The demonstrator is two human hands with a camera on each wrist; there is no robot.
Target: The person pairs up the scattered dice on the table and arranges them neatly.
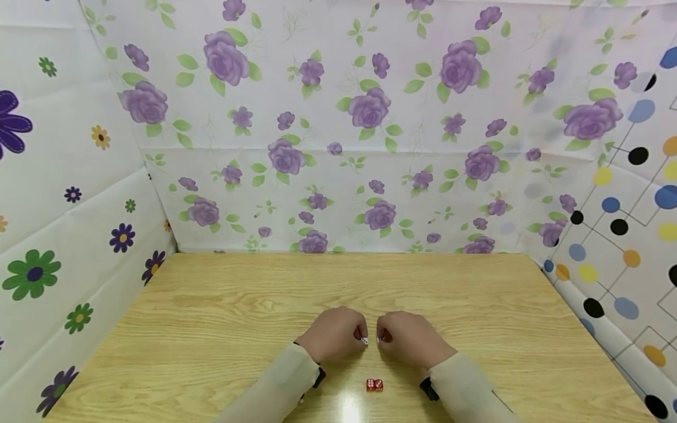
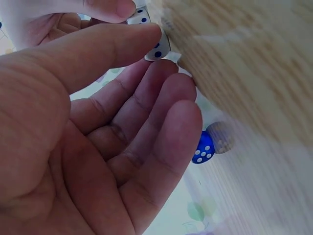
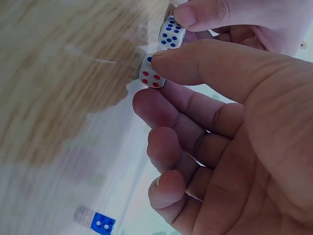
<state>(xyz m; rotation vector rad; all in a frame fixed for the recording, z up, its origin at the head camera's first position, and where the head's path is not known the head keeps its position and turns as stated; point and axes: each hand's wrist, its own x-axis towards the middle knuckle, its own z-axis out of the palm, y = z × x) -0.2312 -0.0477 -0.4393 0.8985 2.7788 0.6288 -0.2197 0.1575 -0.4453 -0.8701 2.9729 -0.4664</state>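
Note:
My left hand [image 1: 335,335] pinches a small white die [image 2: 157,52] between thumb and fingers, low at the wooden table. Opposite it, my right hand [image 1: 412,338] pinches another white die [image 3: 152,73], which shows red pips on one face. The two hands face each other with a narrow gap between them. In the right wrist view, the left hand's die, dotted in blue, appears just beyond the right thumb. Two red dice [image 1: 374,385] sit side by side on the table, nearer to me than the hands.
A blue die [image 2: 203,149] lies past the left fingertips, and a blue die [image 3: 103,223] shows at the bottom of the right wrist view; the head view hides blue dice behind the hands. The wooden table [image 1: 238,294] is bordered by flowered and dotted cloth walls.

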